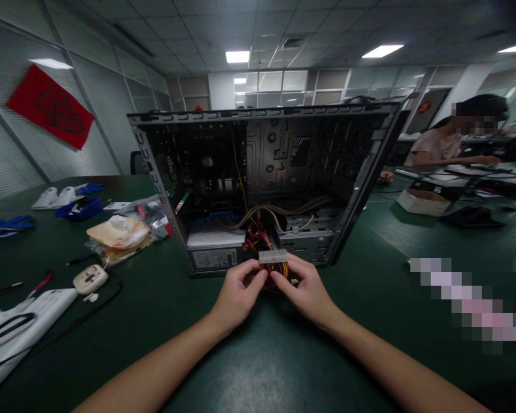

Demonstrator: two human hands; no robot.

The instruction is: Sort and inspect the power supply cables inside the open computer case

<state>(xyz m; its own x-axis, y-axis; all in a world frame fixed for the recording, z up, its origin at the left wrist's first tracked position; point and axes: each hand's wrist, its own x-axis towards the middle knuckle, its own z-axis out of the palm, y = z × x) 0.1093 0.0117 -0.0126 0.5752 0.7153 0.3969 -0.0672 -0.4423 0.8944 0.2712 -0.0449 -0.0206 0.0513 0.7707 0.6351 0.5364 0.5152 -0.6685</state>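
View from the head of a person at work with two bare hands. The left hand [237,288] and the right hand [306,287] meet at the front of an open computer case [266,166], each with a narrow grip, thumb against fingers, on the wires just below a pale, wide plug [273,256]. The plug faces upward, between the two hands and in front of the lower part of the case. Behind it, a bundle of red, yellow and black wires [258,232] runs back into the case, beside a metal box with a label [212,258]. Beige cables [275,210] cross the interior above. The case stands on a dark green table [258,355]. To the left lie a plastic-wrapped package [119,232], a small cream-coloured case [90,279] and a blue tray [79,208]; at the right, well apart, stands an open box [423,202], with another person [445,137] beyond.
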